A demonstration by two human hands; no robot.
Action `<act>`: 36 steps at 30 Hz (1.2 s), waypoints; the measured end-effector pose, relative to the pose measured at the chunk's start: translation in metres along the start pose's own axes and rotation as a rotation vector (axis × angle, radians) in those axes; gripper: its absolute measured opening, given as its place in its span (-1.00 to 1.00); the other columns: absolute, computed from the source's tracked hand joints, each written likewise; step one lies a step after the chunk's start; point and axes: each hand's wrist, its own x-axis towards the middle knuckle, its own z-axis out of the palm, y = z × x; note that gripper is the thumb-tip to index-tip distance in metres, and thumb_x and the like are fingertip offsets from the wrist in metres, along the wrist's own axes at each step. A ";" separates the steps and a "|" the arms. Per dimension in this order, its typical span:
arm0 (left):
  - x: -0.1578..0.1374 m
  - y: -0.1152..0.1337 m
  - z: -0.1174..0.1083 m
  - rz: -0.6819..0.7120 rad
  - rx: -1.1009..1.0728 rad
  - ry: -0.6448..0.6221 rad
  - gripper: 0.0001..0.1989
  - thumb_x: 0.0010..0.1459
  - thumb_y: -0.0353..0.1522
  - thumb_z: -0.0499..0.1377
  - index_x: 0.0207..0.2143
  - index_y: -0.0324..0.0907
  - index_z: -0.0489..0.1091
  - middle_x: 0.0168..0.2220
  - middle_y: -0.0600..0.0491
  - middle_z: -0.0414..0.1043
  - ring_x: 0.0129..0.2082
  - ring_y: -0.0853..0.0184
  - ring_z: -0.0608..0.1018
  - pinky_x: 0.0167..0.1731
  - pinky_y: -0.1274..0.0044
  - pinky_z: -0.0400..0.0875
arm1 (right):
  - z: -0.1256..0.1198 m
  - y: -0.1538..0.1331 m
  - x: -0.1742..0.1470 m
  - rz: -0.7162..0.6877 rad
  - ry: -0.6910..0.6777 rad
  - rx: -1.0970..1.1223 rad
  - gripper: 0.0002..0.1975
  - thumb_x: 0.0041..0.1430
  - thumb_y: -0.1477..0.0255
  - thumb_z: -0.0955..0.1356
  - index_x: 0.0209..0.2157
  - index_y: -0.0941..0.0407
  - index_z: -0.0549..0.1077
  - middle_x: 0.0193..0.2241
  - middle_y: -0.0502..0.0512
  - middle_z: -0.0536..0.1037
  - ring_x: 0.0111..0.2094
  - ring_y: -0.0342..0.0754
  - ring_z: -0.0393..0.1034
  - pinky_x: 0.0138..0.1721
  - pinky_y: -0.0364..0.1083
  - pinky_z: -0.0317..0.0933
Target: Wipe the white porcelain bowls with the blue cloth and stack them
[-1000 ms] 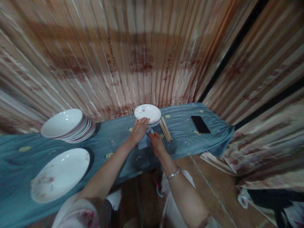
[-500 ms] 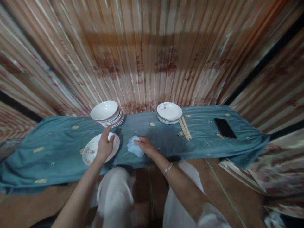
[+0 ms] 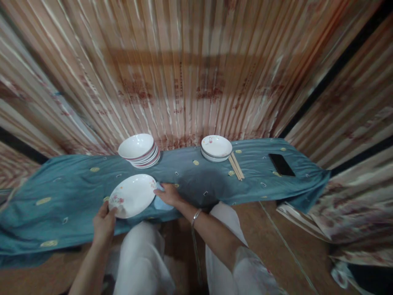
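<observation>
Head view: left hand (image 3: 104,223) pinches the plate (image 3: 134,196) by its left rim over the tablecloth (image 3: 76,192); right hand (image 3: 168,194), fingers closed on a cloth (image 3: 162,204), at the opposite rim. I'd grip firmly, cloth flat.

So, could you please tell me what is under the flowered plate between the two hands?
Teal tablecloth shows around the plate, held at its rim by the left hand; the right hand holds a pale blue cloth beside it. Whatever lies directly beneath is covered.
</observation>
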 end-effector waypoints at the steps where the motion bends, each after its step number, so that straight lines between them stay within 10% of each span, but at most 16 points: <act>1: -0.001 0.004 0.001 -0.060 -0.032 0.038 -0.73 -0.23 -0.43 0.23 -0.34 -0.17 0.42 -0.33 0.07 0.51 -0.05 0.11 0.52 0.17 0.14 0.22 | 0.001 -0.001 0.001 0.005 -0.019 -0.021 -0.80 0.09 0.30 0.41 -0.33 0.14 0.57 -0.33 0.14 0.62 -0.30 0.03 0.46 -0.30 -0.11 0.19; 11: -0.037 0.038 0.021 -0.049 -0.173 -0.063 -0.60 -0.26 -0.37 0.30 -0.25 -0.14 0.43 -0.23 0.05 0.52 -0.12 0.18 0.54 0.09 0.23 0.33 | -0.024 0.008 -0.011 0.082 0.040 -0.071 -0.76 0.04 0.46 0.36 -0.21 0.15 0.53 -0.23 0.18 0.61 -0.25 0.04 0.46 -0.25 -0.11 0.21; 23: -0.087 0.077 0.135 -0.306 -0.388 -0.442 -0.44 -0.16 -0.33 0.30 -0.04 0.02 0.26 -0.28 0.16 0.45 -0.47 0.45 0.48 -0.48 0.55 0.47 | -0.143 0.060 -0.040 0.097 0.329 -0.148 -0.86 0.10 0.44 0.34 -0.30 0.13 0.51 -0.39 0.19 0.58 -0.33 0.08 0.46 -0.28 -0.06 0.19; 29: -0.089 0.062 0.162 -0.337 -0.345 -0.546 -0.34 -0.22 -0.31 0.33 0.01 -0.05 0.25 -0.44 0.19 0.42 -0.52 0.43 0.46 -0.54 0.62 0.40 | -0.165 0.065 -0.036 -0.170 0.596 -0.298 -0.66 0.30 0.37 0.22 0.04 0.22 0.37 -0.10 0.36 0.54 -0.05 0.14 0.43 -0.02 0.05 0.26; 36: -0.084 0.055 0.164 -0.397 -0.356 -0.563 -0.30 -0.24 -0.24 0.39 0.02 -0.06 0.29 -0.36 0.14 0.48 -0.49 0.41 0.49 -0.50 0.59 0.42 | -0.140 0.061 -0.032 -0.320 0.200 -0.486 -0.59 0.34 0.34 0.22 0.16 0.18 0.30 0.18 0.35 0.34 0.15 0.07 0.30 0.14 0.06 0.24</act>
